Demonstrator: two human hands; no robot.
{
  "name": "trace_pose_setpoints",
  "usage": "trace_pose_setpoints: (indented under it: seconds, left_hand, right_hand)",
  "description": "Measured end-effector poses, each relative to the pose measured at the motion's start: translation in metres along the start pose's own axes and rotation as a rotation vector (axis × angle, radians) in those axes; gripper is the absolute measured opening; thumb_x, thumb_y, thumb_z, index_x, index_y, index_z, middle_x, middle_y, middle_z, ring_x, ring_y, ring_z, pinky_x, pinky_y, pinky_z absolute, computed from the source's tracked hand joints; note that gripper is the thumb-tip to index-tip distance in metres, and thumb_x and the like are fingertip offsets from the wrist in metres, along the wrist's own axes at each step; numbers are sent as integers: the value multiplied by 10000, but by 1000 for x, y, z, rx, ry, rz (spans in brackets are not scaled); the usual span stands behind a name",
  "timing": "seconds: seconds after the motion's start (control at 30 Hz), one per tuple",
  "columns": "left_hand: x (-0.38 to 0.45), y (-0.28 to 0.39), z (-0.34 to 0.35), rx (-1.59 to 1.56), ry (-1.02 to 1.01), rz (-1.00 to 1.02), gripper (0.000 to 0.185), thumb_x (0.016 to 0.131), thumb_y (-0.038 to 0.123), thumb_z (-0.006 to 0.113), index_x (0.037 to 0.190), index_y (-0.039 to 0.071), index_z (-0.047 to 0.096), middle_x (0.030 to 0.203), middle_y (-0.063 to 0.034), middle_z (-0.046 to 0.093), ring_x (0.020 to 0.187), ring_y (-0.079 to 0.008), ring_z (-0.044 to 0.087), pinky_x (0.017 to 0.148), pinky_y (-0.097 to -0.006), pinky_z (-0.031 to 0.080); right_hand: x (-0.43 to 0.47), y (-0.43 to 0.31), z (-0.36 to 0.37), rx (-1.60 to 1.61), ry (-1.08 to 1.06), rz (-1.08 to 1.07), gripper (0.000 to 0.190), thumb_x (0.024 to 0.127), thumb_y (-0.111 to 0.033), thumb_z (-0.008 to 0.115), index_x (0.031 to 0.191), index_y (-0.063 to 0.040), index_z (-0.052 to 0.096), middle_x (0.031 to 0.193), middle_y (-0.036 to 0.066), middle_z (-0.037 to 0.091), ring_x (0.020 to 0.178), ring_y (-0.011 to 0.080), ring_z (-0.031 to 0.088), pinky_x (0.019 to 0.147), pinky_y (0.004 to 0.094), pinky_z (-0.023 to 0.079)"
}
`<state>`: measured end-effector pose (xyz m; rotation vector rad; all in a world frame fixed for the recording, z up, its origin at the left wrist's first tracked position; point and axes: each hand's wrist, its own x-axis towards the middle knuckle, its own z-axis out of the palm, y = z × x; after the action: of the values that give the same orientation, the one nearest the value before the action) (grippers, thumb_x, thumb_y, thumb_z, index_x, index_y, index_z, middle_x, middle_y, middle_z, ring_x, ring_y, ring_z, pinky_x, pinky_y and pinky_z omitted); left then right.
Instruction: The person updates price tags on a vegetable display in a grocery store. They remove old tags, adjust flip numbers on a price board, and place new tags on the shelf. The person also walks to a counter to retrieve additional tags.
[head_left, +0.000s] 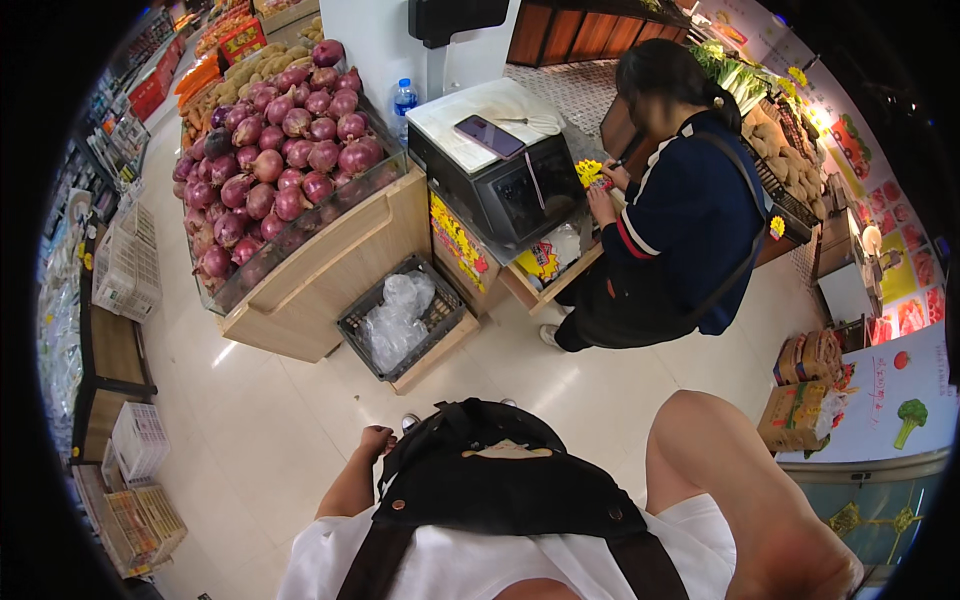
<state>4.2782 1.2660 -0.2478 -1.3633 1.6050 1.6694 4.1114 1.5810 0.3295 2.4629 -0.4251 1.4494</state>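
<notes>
My left hand (379, 441) hangs low beside the black apron (502, 484) I wear over a white shirt. Its fingers look curled, and part of it is hidden against the apron, so I cannot tell whether it holds anything. On the right my arm is bent sharply and the hand is out of view. Ahead of me a black plastic crate (352, 326) contains crumpled clear plastic bags (397, 315). Behind it stands a dark weighing scale (517, 195) with a pale top plate, on which a smartphone (490, 137) lies.
A co-worker (682, 217) bends over an open wooden drawer (551, 285), pen in hand, touching a yellow price sign (592, 174). Red onions (277, 157) fill the display bin at left. A blue-capped water bottle (404, 101) stands by the scale. White crates (127, 262) line the left side.
</notes>
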Motion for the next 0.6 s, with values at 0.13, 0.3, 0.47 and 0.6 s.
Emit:
trace_pose_setpoints:
  seconds: [0.13, 0.3, 0.47, 0.6]
  left_hand:
    - [1, 1, 4, -11, -27, 46, 179, 827, 89, 566, 913, -65, 600, 709, -138, 634, 506, -176, 580, 428, -270, 475]
    - [-9, 4, 12, -10, 20, 81, 172, 824, 89, 566, 864, -74, 604, 678, -128, 624, 483, -168, 568, 416, -272, 471]
    - [5, -26, 7, -60, 26, 85, 181, 818, 104, 560, 837, -60, 636, 671, -122, 636, 484, -166, 580, 417, -284, 479]
    - [-7, -33, 7, -24, 92, 31, 188, 808, 130, 562, 829, -30, 658, 675, -101, 652, 522, -167, 611, 454, -279, 504]
  right_hand:
    - [-5, 5, -1, 246, 10, 18, 167, 714, -15, 545, 579, -89, 481, 610, -14, 493, 564, 136, 503, 543, 231, 365]
    - [-8, 4, 3, 647, 73, -21, 158, 770, -95, 544, 612, -83, 539, 641, 0, 557, 606, 162, 549, 552, 253, 398]
    - [-15, 22, 6, 582, 75, -71, 176, 773, -75, 541, 598, -80, 530, 614, 0, 554, 576, 156, 555, 534, 245, 415]
    - [-25, 31, 9, 197, 114, -138, 194, 765, -40, 538, 577, -77, 508, 582, -2, 539, 538, 145, 552, 514, 232, 424]
